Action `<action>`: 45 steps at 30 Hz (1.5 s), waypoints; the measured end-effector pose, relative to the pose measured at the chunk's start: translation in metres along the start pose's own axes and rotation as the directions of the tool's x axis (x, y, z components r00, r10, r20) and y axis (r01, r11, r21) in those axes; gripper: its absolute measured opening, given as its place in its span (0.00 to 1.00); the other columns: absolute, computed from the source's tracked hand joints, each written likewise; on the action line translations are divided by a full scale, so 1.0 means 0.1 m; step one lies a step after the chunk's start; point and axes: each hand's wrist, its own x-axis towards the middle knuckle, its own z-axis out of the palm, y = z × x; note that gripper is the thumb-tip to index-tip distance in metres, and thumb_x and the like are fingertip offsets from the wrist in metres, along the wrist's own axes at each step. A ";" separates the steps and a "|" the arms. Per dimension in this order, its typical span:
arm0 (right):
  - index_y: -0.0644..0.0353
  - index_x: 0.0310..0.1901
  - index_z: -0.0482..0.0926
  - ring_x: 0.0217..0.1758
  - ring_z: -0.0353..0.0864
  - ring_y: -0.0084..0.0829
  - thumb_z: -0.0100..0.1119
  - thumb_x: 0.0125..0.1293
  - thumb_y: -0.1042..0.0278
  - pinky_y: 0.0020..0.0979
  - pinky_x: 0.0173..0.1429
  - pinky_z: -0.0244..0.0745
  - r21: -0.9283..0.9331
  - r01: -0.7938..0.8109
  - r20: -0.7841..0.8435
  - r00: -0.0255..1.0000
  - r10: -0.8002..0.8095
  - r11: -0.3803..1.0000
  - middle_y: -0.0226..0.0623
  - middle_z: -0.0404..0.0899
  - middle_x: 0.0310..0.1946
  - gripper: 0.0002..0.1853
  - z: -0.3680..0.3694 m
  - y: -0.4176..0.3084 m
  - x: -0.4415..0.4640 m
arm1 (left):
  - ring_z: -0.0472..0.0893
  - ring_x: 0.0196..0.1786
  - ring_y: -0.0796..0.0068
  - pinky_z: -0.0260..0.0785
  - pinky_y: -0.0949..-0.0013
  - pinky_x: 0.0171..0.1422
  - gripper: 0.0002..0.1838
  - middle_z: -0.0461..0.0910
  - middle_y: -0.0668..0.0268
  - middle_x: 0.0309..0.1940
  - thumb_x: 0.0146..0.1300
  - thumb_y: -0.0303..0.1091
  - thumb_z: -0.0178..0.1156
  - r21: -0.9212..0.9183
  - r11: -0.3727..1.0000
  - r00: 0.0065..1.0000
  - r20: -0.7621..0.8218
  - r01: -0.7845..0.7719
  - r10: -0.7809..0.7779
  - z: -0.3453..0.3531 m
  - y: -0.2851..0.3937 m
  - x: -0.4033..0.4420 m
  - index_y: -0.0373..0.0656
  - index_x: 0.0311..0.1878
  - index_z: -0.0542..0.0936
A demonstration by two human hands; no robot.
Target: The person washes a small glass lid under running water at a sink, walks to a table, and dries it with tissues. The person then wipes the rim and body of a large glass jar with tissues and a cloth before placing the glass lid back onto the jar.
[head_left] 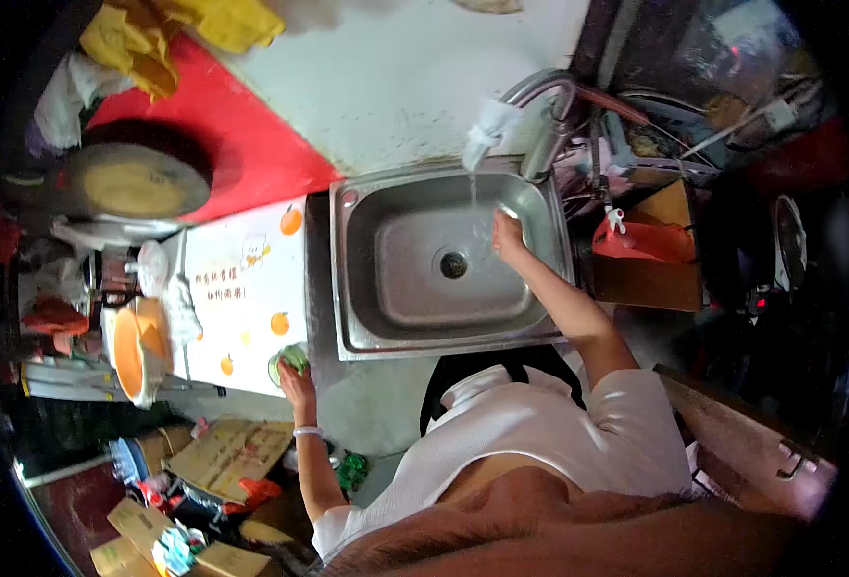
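Note:
My left hand [297, 387] is closed around a round, greenish see-through cup [275, 366] at the front right corner of the white board [251, 337] printed with oranges. Whether the cup rests on the board I cannot tell. Over the right side of the steel sink [340, 279], my right hand [508, 234] has its fingers curled in. Anything inside those fingers is hidden. Water [474, 189] runs from the curved faucet [540, 82], whose spout has a white wrapping [492, 125], and falls just left of that hand. The drain [453, 265] shows in the basin.
Left of the board stand an orange-lined tub [131, 356] and a large round pan [141, 183]. Cardboard boxes [227, 460] pile up at lower left. Right of the sink are a red dustpan-like piece [641, 240] and an open carton [650, 284].

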 end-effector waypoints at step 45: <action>0.51 0.23 0.68 0.11 0.63 0.28 0.47 0.57 0.42 0.30 0.14 0.52 0.102 0.326 -0.328 0.903 -0.278 0.940 0.29 0.66 0.12 0.20 -1.44 -0.97 0.62 | 0.71 0.54 0.66 0.62 0.62 0.60 0.23 0.71 0.61 0.52 0.54 0.27 0.49 -0.630 -0.415 0.736 0.416 0.657 0.534 -0.11 3.03 0.08 0.36 0.55 0.67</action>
